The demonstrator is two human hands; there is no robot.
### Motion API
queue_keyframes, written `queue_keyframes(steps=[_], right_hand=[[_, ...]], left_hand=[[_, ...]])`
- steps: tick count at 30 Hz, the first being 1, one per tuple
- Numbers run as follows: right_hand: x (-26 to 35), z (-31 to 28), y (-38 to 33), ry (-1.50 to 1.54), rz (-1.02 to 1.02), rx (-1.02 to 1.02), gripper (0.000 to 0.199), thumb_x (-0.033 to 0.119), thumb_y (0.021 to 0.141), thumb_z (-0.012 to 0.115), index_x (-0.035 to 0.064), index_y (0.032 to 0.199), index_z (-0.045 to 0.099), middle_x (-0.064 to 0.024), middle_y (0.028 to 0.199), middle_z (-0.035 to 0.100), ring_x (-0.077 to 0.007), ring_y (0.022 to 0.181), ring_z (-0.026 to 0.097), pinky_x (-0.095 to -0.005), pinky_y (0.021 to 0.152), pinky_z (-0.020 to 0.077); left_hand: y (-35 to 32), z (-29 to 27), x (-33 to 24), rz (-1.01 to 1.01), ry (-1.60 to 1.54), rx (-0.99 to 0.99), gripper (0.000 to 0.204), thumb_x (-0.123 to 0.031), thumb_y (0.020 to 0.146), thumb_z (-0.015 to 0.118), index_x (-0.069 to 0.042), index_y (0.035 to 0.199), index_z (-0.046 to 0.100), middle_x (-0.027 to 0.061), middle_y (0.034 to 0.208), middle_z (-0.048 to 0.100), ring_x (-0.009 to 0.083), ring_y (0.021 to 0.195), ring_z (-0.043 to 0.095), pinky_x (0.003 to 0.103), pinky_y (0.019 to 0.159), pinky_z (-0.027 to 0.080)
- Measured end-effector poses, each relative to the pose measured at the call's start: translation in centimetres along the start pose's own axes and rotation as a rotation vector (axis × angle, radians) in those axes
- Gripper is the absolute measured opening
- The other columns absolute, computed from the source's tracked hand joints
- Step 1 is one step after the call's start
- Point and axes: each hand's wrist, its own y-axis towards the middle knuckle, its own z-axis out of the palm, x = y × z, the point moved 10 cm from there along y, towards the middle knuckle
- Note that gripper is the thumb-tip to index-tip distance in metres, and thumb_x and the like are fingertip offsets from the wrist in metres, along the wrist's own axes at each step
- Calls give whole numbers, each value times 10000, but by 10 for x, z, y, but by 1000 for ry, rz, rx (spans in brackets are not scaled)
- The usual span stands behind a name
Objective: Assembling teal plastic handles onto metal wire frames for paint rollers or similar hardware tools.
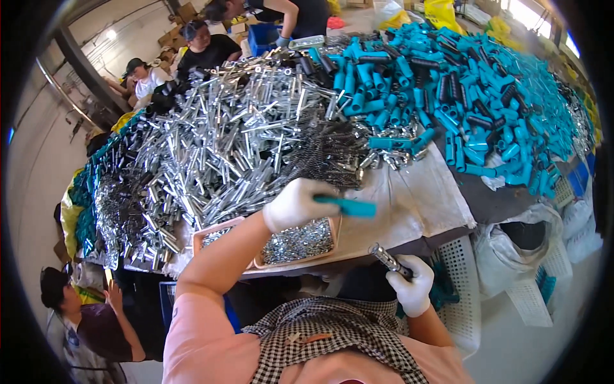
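**Gloved hands, one sleeve, one rod**

The person is sitting at a long table [422, 192] and working in white gloves. The left hand [297, 203] is closing around one end of a teal sleeve [350, 207], which is sticking out to the right, level, above the tray [203, 235] of small metal bits. The right hand [412, 288] is gripping a metal rod [385, 258] low by the table's edge, its free end pointing up and left toward the sleeve; the two parts are sitting apart, not touching. Behind the hands a big heap of silver rods [236, 128] is covering the table, with dark springs [332, 153] at its near edge and a pile of teal sleeves [460, 83] to the right. A white crate [464, 288] is standing beside the right hand. Other people are sitting at the far end and lower left.
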Motion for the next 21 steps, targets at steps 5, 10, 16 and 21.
queue_keyframes(steps=[5, 10, 16, 21], right_hand=[[21, 49, 0, 18, -23, 185, 288, 49, 639, 782, -32, 891, 667, -42, 741, 615, -108, 643, 555, -263, 599, 449], [54, 102, -13, 33, -192, 395, 293, 68, 627, 808, -14, 882, 688, -98, 768, 668, -199, 659, 643, -298, 620, 498], [72, 162, -41, 18, -94, 695, 368, 191, 643, 865, 15, 931, 718, -155, 807, 682, -285, 696, 680, -337, 653, 531], [78, 205, -66, 9, -77, 873, 522, 271, 644, 898, 15, 1046, 685, -170, 906, 704, -288, 803, 710, -333, 738, 550]], left_hand=[[-101, -16, 13, -226, -135, 89, 323, -196, 776, 792, 5, 1024, 738, 97, 831, 715, 144, 741, 650, 295, 708, 524], [-146, -12, -2, 26, 85, 39, 300, -221, 797, 748, -31, 1029, 730, 157, 837, 707, 250, 739, 690, 340, 706, 537], [-192, 11, 18, -86, -176, 169, 364, -355, 903, 687, -2, 983, 721, 116, 749, 684, 167, 589, 643, 303, 567, 511], [-223, 25, 39, 63, -194, -60, 584, -478, 999, 495, 49, 810, 659, 194, 655, 603, 271, 603, 608, 391, 611, 500]])
